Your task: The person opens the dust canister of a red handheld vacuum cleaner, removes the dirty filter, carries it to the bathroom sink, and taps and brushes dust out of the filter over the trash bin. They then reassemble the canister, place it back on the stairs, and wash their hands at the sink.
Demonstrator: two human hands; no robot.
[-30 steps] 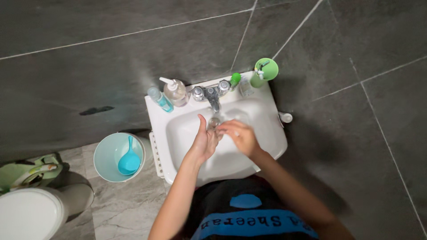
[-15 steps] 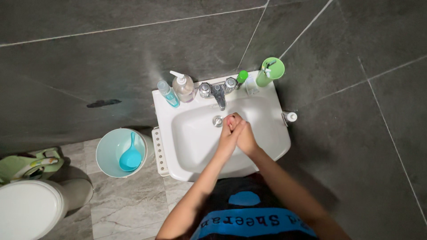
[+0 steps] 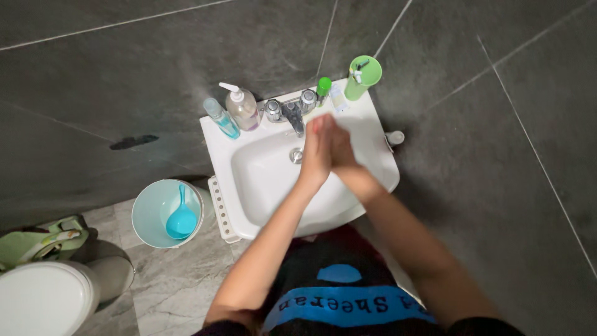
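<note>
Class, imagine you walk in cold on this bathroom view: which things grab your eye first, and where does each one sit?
First, the left hand and right hand, pressed palm to palm over the white sink, just in front of the faucet. Next, the bright green cup on the sink's back right corner. Then the pale blue bucket with a blue scoop inside, on the floor left of the sink.

Toilet [image 3: 43, 305] chopped off by the bottom-left corner. Palms of left hand [image 3: 316, 152] and right hand [image 3: 339, 149] pressed together, so hidden. Faucet spout [image 3: 294, 118] tip tucked behind fingertips. Can't tell what's in the green cup [image 3: 362, 76], too tiny.
</note>
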